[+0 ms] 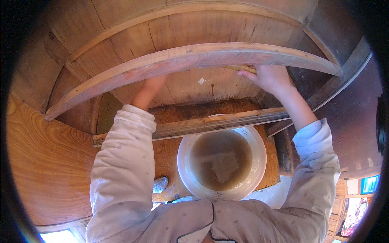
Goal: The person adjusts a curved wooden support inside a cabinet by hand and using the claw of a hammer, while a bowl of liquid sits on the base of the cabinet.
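Both my arms reach into an old wooden cabinet frame. My right hand (272, 77) is up at the curved upper crossbar (194, 56). Its thumb lies along the end of a thin yellowish wooden strip (243, 68), and the hand is closed around it; the crossbar covers the other fingers. My left hand (161, 79) passes behind the same crossbar, so only the wrist and a bit of the hand show, and its fingers are hidden. Below, a white enamel basin (184, 162) holds cloudy brown water and sits partly under the lower crossbar (219, 121).
A grey crumpled cloth or scouring pad (160, 184) lies on the wood-grain surface (52, 170) left of the basin. Plank back panels (184, 89) close the cabinet behind the bars. To the right stands a dark brown panel (344, 121) with a curved edge.
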A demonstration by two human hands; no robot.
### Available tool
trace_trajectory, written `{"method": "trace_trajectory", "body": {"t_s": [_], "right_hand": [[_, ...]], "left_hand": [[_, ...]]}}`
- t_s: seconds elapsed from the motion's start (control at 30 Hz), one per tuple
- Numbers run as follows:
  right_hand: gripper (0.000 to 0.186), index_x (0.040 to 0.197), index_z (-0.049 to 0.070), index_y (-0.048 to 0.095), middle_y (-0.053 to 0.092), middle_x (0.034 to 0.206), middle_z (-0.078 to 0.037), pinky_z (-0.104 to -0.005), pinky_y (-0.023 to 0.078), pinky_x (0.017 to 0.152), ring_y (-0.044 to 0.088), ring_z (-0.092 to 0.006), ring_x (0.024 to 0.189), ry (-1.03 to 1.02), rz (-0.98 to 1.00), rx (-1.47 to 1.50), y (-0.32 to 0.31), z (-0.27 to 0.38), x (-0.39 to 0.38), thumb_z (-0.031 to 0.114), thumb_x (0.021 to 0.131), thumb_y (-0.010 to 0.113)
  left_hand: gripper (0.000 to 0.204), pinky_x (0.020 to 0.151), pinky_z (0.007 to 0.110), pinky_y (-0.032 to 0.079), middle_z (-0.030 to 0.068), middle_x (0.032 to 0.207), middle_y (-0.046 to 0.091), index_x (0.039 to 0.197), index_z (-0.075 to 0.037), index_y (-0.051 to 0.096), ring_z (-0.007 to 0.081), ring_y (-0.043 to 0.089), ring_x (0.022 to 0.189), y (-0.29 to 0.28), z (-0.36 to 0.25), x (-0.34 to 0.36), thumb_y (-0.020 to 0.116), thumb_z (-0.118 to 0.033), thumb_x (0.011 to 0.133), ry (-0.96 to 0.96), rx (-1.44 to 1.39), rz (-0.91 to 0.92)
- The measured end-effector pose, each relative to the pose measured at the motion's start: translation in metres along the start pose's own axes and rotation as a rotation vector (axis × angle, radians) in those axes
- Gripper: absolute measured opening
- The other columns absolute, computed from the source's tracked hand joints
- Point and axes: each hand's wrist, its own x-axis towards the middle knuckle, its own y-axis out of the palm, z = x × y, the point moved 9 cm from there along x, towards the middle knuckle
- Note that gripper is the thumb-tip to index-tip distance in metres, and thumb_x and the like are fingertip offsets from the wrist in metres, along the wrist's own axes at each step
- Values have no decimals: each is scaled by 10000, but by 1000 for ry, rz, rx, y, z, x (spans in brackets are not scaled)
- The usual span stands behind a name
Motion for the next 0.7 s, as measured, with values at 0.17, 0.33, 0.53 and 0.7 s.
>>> {"method": "trace_trajectory", "body": {"t_s": [0.17, 0.33, 0.53, 0.7], "right_hand": [[603, 953, 2, 641, 634, 912, -206, -416, 489, 792, 616, -309, 895, 237, 391, 66, 10, -1, -10, 573, 771, 578], [328, 972, -15, 614, 652, 871, -137, -296, 490, 697, 637, -198, 787, 207, 51, 494, -26, -13, -2, 256, 795, 666], [312, 1123, 42, 509, 604, 911, -68, -244, 481, 687, 571, -106, 847, 559, 10, 1384, 7, -46, -8, 110, 836, 609], [227, 1038, 36, 539, 607, 873, -51, -259, 482, 666, 592, -127, 736, 695, -398, 1734, 26, -54, -4, 96, 839, 627]], "left_hand": [[432, 810, 421, 454, 208, 978, 595, 1103, -3, 533, 355, 558, 916, -3, -1, 7, 621, -308, 811, 122, 91, -16], [436, 805, 415, 453, 194, 959, 595, 1099, -6, 530, 339, 557, 900, -14, -24, 15, 622, -324, 816, 447, 332, -128], [441, 800, 408, 452, 177, 936, 595, 1094, -9, 526, 319, 555, 881, -5, -28, -10, 623, -343, 824, 927, 807, -437], [445, 798, 405, 452, 169, 926, 596, 1092, -11, 524, 311, 554, 874, -2, -21, -21, 624, -354, 827, 954, 847, -469]]}}
